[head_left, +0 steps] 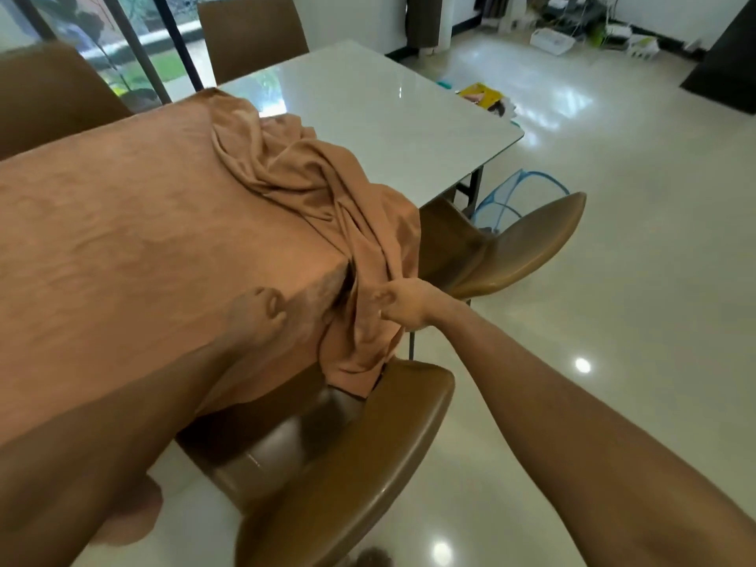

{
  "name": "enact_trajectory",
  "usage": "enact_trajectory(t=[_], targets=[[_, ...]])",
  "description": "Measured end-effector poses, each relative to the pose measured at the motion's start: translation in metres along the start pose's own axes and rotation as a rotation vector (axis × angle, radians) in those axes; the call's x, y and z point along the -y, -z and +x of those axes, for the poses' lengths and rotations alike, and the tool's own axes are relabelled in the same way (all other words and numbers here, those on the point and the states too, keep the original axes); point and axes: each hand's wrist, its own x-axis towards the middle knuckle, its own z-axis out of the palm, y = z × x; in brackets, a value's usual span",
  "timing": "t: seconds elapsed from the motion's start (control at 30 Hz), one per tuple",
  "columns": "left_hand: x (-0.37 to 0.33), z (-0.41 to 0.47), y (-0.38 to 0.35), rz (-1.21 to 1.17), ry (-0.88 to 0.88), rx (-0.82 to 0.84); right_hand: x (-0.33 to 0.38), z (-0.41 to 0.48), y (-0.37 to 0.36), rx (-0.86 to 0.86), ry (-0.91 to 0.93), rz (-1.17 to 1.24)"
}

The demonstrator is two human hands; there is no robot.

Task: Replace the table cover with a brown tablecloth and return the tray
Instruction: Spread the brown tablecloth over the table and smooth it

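Note:
A brown tablecloth [122,223] covers the near part of a white glossy table [368,116]. The far part of the tabletop is bare. The cloth is bunched in folds along its far right side and hangs over the near right edge. My right hand [403,304] is shut on the hanging bunch of cloth beside the table's edge. My left hand [255,321] lies flat on the cloth near that same edge, fingers spread. No tray is in view.
Brown leather chairs stand around the table: one right below my hands [347,456], one at the right [527,239], two at the back [253,30]. A blue mesh basket [519,194] and a yellow packet [480,96] lie on the shiny floor.

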Motion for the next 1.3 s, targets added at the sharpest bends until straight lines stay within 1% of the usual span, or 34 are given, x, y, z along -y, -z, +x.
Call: enact_trajectory(t=[0.1,0.2,0.3,0.43,0.5,0.57,0.6,0.67,0.73,0.8,0.87,0.93,0.97,1.0,1.03,1.17,1.23,1.3], targets=[[-0.023,0.017,-0.01,0.011,0.029,-0.055,-0.024,0.009,0.006,0.032,-0.007,0.007],[-0.044,0.044,-0.011,0.016,0.141,-0.126,-0.044,0.023,0.024,0.058,0.017,0.047],[-0.059,0.083,-0.017,-0.058,0.233,-0.144,-0.067,0.055,0.044,0.078,0.018,0.053],[-0.08,0.124,-0.031,-0.18,0.404,-0.174,-0.094,0.104,0.058,0.092,0.047,0.084],[-0.086,0.139,-0.038,-0.197,0.476,-0.189,-0.104,0.13,0.066,0.109,0.056,0.071],[-0.089,0.138,-0.043,-0.148,0.486,-0.155,-0.107,0.144,0.066,0.085,0.03,0.084],[-0.089,0.139,-0.045,-0.135,0.499,-0.134,-0.105,0.156,0.068,0.063,0.012,0.124],[-0.089,0.141,-0.047,-0.118,0.516,-0.077,-0.092,0.171,0.064,-0.044,-0.059,0.285],[-0.091,0.143,-0.047,-0.095,0.525,-0.013,-0.077,0.182,0.056,-0.145,-0.11,0.399],[-0.09,0.147,-0.043,-0.093,0.533,0.064,-0.061,0.194,0.059,-0.14,-0.095,0.418],[-0.089,0.147,-0.039,-0.093,0.528,0.116,-0.055,0.197,0.073,-0.183,-0.018,0.393],[-0.089,0.147,-0.035,-0.104,0.525,0.142,-0.066,0.202,0.097,-0.304,0.158,0.302],[-0.09,0.149,-0.035,-0.106,0.529,0.151,-0.081,0.21,0.109,-0.315,0.181,0.285],[-0.092,0.15,-0.033,-0.107,0.544,0.165,-0.095,0.214,0.125,-0.293,0.13,0.299],[-0.092,0.151,-0.032,-0.097,0.563,0.185,-0.114,0.224,0.14,-0.308,0.072,0.261],[-0.095,0.158,-0.029,-0.069,0.62,0.267,-0.202,0.258,0.228,-0.504,-0.103,0.152],[-0.097,0.162,-0.024,-0.062,0.677,0.315,-0.248,0.271,0.268,-0.615,-0.184,0.161],[-0.103,0.172,-0.022,-0.044,0.757,0.321,-0.291,0.282,0.295,-0.675,-0.254,0.239]])
